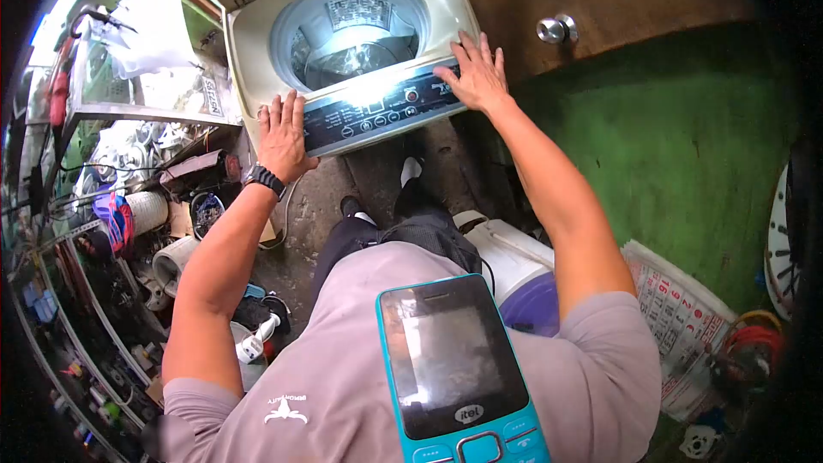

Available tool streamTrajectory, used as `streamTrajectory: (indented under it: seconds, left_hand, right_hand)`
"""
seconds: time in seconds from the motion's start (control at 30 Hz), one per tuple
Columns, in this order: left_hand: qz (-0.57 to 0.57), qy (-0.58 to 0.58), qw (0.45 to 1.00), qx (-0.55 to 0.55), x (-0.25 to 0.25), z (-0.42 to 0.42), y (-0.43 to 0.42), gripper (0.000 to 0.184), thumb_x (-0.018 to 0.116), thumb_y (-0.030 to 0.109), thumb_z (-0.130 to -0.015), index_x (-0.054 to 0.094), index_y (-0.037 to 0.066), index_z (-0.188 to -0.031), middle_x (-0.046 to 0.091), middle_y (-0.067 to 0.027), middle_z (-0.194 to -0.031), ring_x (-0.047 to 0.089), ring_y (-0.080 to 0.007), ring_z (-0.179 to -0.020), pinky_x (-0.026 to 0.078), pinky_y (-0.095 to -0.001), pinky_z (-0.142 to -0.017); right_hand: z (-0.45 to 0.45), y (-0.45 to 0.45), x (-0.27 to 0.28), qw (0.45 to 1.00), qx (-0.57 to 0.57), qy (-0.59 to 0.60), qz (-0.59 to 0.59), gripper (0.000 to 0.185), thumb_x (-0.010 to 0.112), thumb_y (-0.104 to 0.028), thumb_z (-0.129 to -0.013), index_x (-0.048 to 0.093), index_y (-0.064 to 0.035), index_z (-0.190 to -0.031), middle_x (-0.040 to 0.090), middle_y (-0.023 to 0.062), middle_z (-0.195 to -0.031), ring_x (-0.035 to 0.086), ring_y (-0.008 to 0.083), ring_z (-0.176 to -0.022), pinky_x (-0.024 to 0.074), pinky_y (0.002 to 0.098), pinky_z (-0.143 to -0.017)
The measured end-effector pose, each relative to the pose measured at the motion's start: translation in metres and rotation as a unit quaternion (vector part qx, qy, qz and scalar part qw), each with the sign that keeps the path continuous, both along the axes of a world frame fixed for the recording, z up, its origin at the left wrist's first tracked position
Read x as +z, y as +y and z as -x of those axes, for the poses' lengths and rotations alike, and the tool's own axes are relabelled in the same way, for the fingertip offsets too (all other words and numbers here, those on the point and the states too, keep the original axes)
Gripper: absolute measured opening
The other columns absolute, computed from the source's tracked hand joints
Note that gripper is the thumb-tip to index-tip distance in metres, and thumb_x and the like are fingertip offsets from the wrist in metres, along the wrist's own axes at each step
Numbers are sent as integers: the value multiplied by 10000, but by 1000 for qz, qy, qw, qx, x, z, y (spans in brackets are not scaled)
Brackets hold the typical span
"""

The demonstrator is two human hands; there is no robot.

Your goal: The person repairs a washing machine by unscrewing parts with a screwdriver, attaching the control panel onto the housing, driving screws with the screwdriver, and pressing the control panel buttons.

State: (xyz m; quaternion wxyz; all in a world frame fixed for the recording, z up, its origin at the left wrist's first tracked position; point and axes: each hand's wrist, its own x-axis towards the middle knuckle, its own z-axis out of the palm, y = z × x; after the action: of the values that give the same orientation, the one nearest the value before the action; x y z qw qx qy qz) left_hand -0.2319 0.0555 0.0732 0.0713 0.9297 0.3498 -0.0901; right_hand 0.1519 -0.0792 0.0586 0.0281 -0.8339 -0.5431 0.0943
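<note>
In front of me stands a top-loading washing machine [249,60] with its lid up and the round tub [360,56] exposed. A dark control panel [381,111] with buttons runs along its near edge. My left hand [285,133], a dark band on its wrist, rests flat on the panel's left end with fingers stretched forward. At the right end lies my right hand [476,73], fingers spread over the panel and the top rim. Neither hand holds anything. A turquoise keypad phone [454,360] hangs or lies against my chest; what supports it is hidden.
Shelves [86,309] crowded with small parts line the left side. A white and purple container [514,266] stands by my right leg. A brown door with a round knob [553,30] is at upper right, above a green wall [643,146]. A printed calendar [673,317] lies lower right.
</note>
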Motion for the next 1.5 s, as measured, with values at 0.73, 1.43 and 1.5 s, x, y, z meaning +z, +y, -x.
streamTrajectory:
  seconds: [0.73, 1.43, 1.5]
  left_hand:
    - [44, -18, 999, 24, 11, -4, 3, 1331, 980, 326, -598, 199, -47, -1610, 222, -257, -1681, 284, -486, -1518, 354, -498, -1225]
    - [-12, -169, 985, 15, -29, -125, -6, 774, 577, 574, -986, 458, 46, -1539, 452, -190, -1591, 420, -368, -1464, 247, -536, -1243]
    - [-10, -164, 986, 10, -27, -124, -5, 723, 581, 566, -987, 520, 44, -1482, 498, -182, -1553, 482, -352, -1406, 335, -501, -1197]
  right_hand:
    - [19, 1, 33, 999, 42, 21, 28, 821, 761, -487, -885, 459, -113, -1551, 453, 102, -1605, 487, 427, -1316, 441, 495, -1102]
    - [-35, 69, -31, 952, 189, -91, -223, 530, 537, -365, -1053, 521, -100, -1512, 557, 168, -1513, 443, 383, -1448, 303, 521, -1220]
    - [-35, 77, -22, 954, 223, -70, -187, 482, 541, -359, -1060, 582, -78, -1449, 615, 186, -1439, 518, 377, -1387, 366, 503, -1187]
